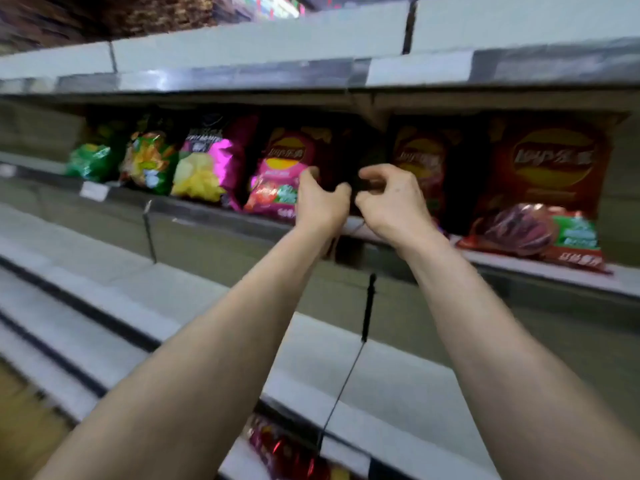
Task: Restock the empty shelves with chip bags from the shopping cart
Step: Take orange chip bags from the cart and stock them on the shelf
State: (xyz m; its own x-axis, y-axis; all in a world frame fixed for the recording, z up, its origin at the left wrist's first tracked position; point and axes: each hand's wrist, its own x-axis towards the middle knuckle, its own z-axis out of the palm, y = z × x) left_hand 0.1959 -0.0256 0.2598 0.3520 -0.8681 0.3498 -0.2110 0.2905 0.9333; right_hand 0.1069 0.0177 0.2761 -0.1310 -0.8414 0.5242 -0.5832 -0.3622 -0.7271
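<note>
A grey store shelf (207,216) is shown through motion blur, with a row of chip bags stood on it. A pink chip bag (280,164) is set near the middle. Well to the right of the pink chip bag a large red bag (550,168) is stood. Just left of the pink chip bag a magenta bag (214,161) is placed. Just right of the pink chip bag a dark chip bag (349,150) is gripped by both hands, the left hand (320,202) curled round its near edge and the right hand (391,199) pinching its far edge.
</note>
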